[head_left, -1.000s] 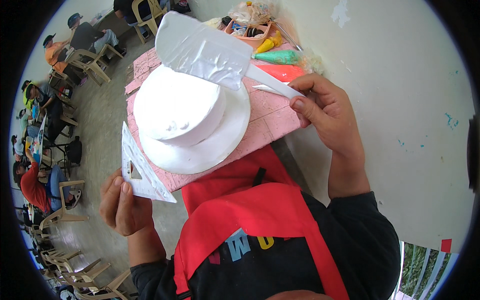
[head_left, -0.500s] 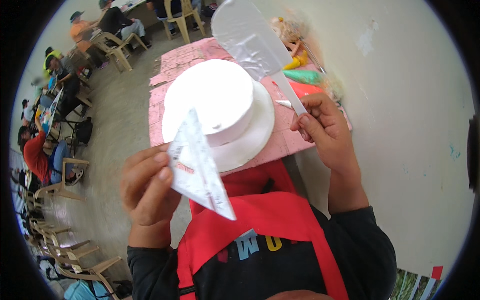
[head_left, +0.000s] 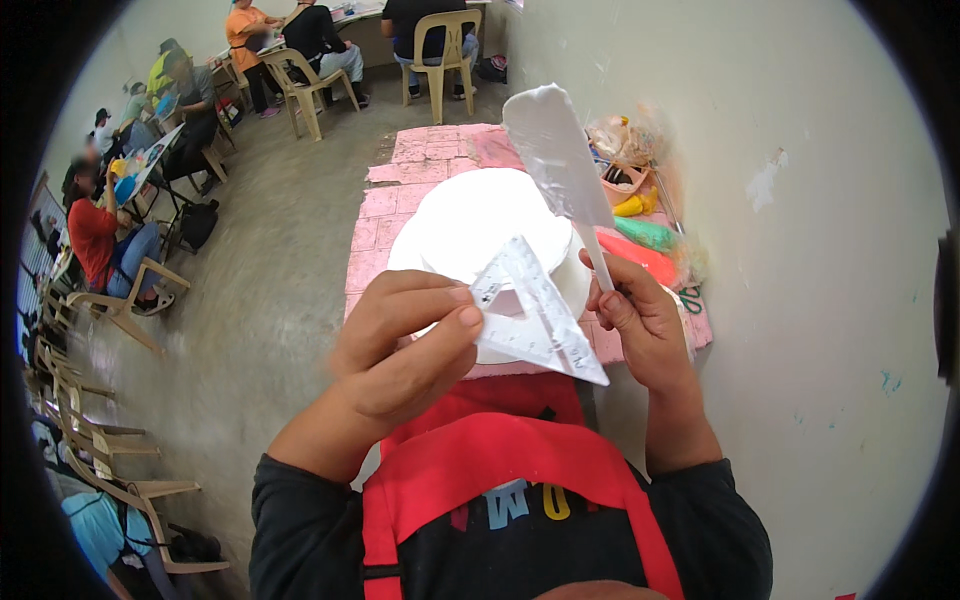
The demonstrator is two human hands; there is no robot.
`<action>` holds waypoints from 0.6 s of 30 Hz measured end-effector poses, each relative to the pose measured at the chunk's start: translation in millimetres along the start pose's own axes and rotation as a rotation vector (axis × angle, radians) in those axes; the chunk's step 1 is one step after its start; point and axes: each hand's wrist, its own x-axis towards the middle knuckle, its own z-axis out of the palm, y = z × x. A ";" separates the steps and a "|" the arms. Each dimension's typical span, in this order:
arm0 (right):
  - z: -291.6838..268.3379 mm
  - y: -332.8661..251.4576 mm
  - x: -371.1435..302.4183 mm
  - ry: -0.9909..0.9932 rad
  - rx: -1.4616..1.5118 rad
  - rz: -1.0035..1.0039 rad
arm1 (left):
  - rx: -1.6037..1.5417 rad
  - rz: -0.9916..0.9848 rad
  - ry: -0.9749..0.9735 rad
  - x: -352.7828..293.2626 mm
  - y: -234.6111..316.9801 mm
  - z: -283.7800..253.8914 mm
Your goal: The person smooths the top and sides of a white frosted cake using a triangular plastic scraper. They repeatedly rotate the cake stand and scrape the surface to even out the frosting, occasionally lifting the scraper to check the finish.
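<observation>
Here's the left hand (head_left: 405, 335), thumb and fingers pinched on a triangular ruler (head_left: 548, 315), its face smeared white, held up over the near side of the cake. And the right hand (head_left: 640, 320) is wrapped round the handle of a spatula (head_left: 560, 155), broad white blade pointing up and away. Just beyond both hands sits the smooth white round cake (head_left: 490, 220), on a wider white board (head_left: 404, 248). The ruler and left fingers block the cake's near part from view, and the blade crosses its far right edge.

Further out, the pink desk (head_left: 375, 235) carries it all. Along the right edge: a red bag (head_left: 642, 260), then a green bag (head_left: 645, 234), then a yellow bag (head_left: 632, 206), with a pink basket (head_left: 642, 178) beyond. A pale wall (head_left: 820, 250) closes off that side. Below, a red apron (head_left: 510, 450); away left, seated people and beige chairs (head_left: 440, 65).
</observation>
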 end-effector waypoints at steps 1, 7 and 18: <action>1.0 0.1 1.0 -0.018 0.002 -0.004 | 0.014 0.022 -0.004 1.2 -0.5 -0.3; 4.5 -1.4 5.2 -0.011 0.004 -0.029 | 0.148 0.153 -0.023 2.6 -6.7 -3.6; 15.1 7.4 -0.5 -0.002 0.086 0.068 | -0.039 -0.014 0.035 -5.7 2.6 3.5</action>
